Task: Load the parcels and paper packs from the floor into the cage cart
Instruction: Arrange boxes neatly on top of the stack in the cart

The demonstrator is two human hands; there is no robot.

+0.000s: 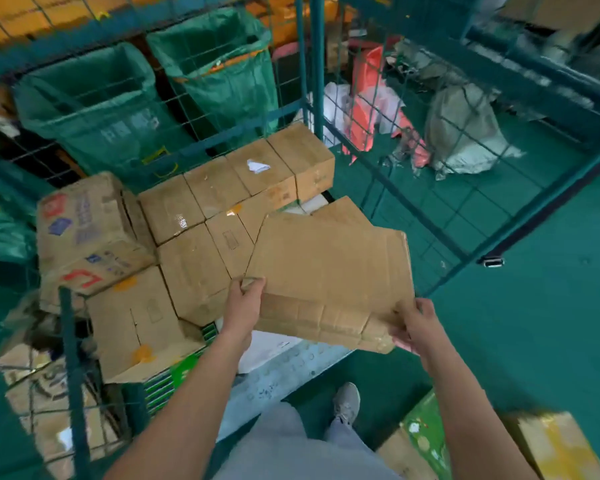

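Colours: mostly brown card on green.
Cardboard sheet (pixel 329 271) plain brown, creased; stacked boxes (pixel 219 202) brown with orange tape spots; printed carton (pixel 84 233) brown with red and blue marks; cage cart (pixel 314 64) teal-green mesh; floor (pixel 534 323) dark green; sacks (pixel 94 105) green; paper packs (pixel 174 375) green-striped; shoe (pixel 347 403) grey; box (pixel 555 441) yellow.

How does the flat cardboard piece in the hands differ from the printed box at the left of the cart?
The flat cardboard piece is a thin, plain brown sheet, while the printed box is a closed carton with red and blue marks. The left hand and right hand hold the piece above the cart; the box rests tilted among the other cartons. Both are brown, creased and worn.
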